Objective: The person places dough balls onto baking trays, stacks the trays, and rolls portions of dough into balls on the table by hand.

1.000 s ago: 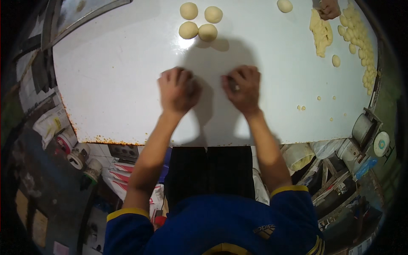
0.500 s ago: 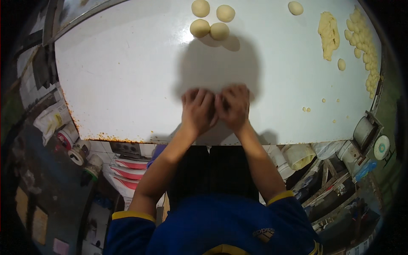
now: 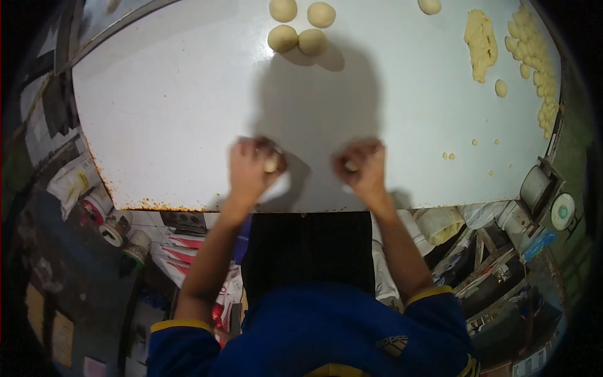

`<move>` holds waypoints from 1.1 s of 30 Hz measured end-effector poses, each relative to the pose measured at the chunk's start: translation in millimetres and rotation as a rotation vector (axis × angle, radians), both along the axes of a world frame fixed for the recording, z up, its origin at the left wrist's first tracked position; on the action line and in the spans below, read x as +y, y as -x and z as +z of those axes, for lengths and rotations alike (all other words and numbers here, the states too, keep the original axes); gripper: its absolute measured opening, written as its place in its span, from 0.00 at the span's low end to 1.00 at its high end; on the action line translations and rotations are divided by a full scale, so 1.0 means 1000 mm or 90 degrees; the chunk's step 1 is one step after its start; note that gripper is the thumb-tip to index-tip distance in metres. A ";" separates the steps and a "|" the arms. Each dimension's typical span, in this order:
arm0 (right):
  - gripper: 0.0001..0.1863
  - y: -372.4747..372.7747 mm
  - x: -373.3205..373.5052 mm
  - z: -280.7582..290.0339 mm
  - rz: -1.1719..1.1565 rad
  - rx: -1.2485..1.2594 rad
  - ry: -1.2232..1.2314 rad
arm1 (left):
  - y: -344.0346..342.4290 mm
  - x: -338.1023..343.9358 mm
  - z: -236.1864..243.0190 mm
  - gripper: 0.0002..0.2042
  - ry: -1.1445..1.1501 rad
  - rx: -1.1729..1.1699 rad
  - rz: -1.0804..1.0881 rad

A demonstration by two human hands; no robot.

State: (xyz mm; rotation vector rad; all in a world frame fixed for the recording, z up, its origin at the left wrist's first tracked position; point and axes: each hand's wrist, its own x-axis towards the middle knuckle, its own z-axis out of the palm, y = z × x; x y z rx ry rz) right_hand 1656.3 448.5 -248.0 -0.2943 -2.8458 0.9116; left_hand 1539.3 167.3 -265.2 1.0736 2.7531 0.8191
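My left hand curls around a small pale piece of dough, which shows between thumb and fingers. A little to the right, my right hand is closed on another piece of dough, mostly covered by the fingers. Both hands are over the near part of the white table, with a gap between them. Farther off, at the table's far side, round dough balls sit in a close group.
A long lump of dough lies at the far right, beside a heap of small dough pieces along the right edge. A lone dough ball and several crumbs lie nearer. Rusty specks mark the table's near-left edge.
My hands were together at the middle; now they are apart, the left moved left and the right slightly right, with dough showing in each. The view has shifted slightly.
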 end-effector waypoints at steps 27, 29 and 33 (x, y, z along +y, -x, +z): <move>0.10 0.069 0.019 -0.006 -0.037 0.056 -0.099 | 0.060 0.075 0.004 0.14 -0.001 0.039 0.028; 0.11 0.082 -0.016 -0.008 -0.091 0.070 -0.037 | 0.041 0.103 0.011 0.12 -0.003 0.002 0.000; 0.10 0.027 -0.025 -0.005 -0.017 0.078 0.017 | 0.010 0.045 0.006 0.15 -0.044 -0.006 -0.065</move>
